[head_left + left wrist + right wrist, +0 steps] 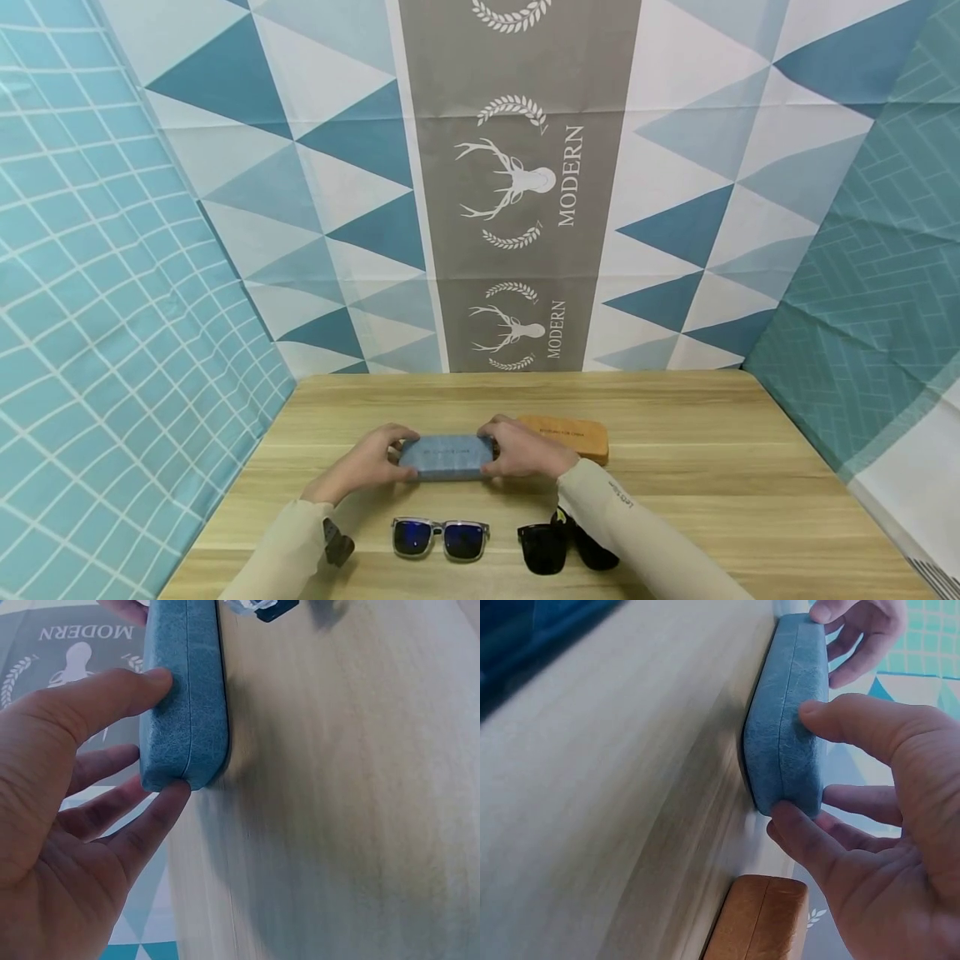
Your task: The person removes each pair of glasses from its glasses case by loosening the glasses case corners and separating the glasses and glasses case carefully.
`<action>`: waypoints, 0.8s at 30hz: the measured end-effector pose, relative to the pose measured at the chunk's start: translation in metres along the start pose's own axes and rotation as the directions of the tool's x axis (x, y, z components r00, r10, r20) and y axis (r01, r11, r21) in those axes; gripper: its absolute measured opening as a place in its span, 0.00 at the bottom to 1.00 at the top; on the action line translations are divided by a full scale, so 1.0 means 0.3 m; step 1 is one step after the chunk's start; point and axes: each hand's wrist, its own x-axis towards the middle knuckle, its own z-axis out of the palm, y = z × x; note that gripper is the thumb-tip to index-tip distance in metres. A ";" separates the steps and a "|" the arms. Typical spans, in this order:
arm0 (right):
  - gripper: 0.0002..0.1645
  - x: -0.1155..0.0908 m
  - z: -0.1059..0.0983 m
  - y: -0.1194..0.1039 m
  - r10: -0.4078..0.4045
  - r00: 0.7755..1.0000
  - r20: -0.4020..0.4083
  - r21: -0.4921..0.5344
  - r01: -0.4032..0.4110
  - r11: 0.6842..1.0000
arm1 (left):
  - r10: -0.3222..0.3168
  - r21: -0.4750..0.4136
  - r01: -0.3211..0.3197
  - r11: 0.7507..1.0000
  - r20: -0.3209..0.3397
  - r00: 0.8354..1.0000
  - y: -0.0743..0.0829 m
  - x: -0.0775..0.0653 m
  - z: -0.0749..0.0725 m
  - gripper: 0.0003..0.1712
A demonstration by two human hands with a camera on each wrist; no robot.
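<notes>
A blue glasses case (447,457), its lid closed, lies on the wooden table between both hands. The left hand (372,457) grips its left end; in the left wrist view the thumb (150,688) presses the front edge while the other fingers curl round the end. At the right end, the right hand (527,450) holds the case the same way, thumb (825,718) on the front and fingers round the corner. Nearer the person lie clear-framed sunglasses (440,538) with blue lenses. Black sunglasses (543,548) sit beside them, partly hidden by the right sleeve.
A tan glasses case (577,437) lies just behind the right hand, partly covered by it. The wooden table (720,467) meets a patterned cloth wall (517,250) at the back. Tiled-print cloth (112,292) hangs along the left side.
</notes>
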 end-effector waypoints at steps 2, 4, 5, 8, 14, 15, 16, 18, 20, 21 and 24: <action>0.38 0.005 -0.001 0.000 0.000 1.000 0.002 0.005 0.000 1.000 | -0.010 0.000 0.010 1.000 0.000 1.000 -0.001 0.004 0.000 0.35; 0.38 0.009 -0.003 0.000 0.005 1.000 0.006 0.024 -0.005 1.000 | -0.018 0.001 0.018 1.000 0.000 1.000 -0.001 0.007 -0.001 0.35; 0.38 0.011 -0.002 0.002 0.008 1.000 0.008 0.032 -0.008 0.999 | -0.019 0.002 0.019 1.000 -0.001 1.000 -0.001 0.009 -0.001 0.35; 0.38 0.022 0.000 0.008 0.017 1.000 0.010 0.043 -0.017 0.999 | -0.023 0.000 0.023 1.000 -0.002 1.000 -0.001 0.015 -0.003 0.35; 0.38 0.036 0.000 0.016 0.016 1.000 0.007 0.052 -0.016 0.999 | -0.014 0.006 0.014 1.000 -0.002 1.000 -0.005 0.033 -0.008 0.35; 0.38 0.037 -0.001 0.017 0.018 1.000 0.009 0.055 -0.018 0.998 | -0.015 0.009 0.015 1.000 -0.002 1.000 -0.006 0.037 -0.009 0.35; 0.38 0.039 -0.003 0.017 0.017 1.000 0.009 0.057 -0.017 0.998 | -0.015 0.013 0.015 1.000 -0.001 1.000 -0.008 0.040 -0.011 0.35; 0.38 0.041 -0.006 0.016 0.020 1.000 0.012 0.062 -0.021 0.998 | -0.016 0.022 0.016 1.000 -0.002 1.000 -0.010 0.045 -0.012 0.35; 0.38 0.044 -0.007 0.016 0.029 0.999 0.016 0.065 -0.030 0.997 | -0.023 0.018 0.023 1.000 -0.003 1.000 -0.010 0.050 -0.012 0.35; 0.38 0.046 -0.007 0.016 0.032 0.999 0.016 0.066 -0.033 0.997 | -0.026 0.012 0.026 1.000 -0.005 1.000 -0.010 0.052 -0.012 0.35; 0.38 0.055 -0.006 0.016 0.049 0.999 0.012 0.062 -0.050 0.997 | -0.028 0.001 0.028 1.000 -0.010 1.000 -0.013 0.059 -0.010 0.34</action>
